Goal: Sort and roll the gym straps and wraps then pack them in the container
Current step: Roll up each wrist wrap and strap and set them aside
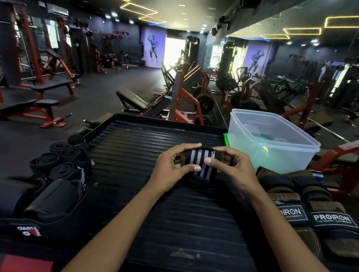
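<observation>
Head view: at bench centre, both my left hand (171, 168) and right hand (233, 170) have fingers clamped on the striped wrap (204, 166), soft, light and springy by my judgement, best pinched at its roll ends, container (284, 157) at two o'clock.

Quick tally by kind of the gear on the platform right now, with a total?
Striped wrap, held by left hand and right hand: 1
Black rolls on the left: 4
Black padded straps: 2
Brown PROIRON straps: 2
Clear container: 1
Total: 10
</observation>
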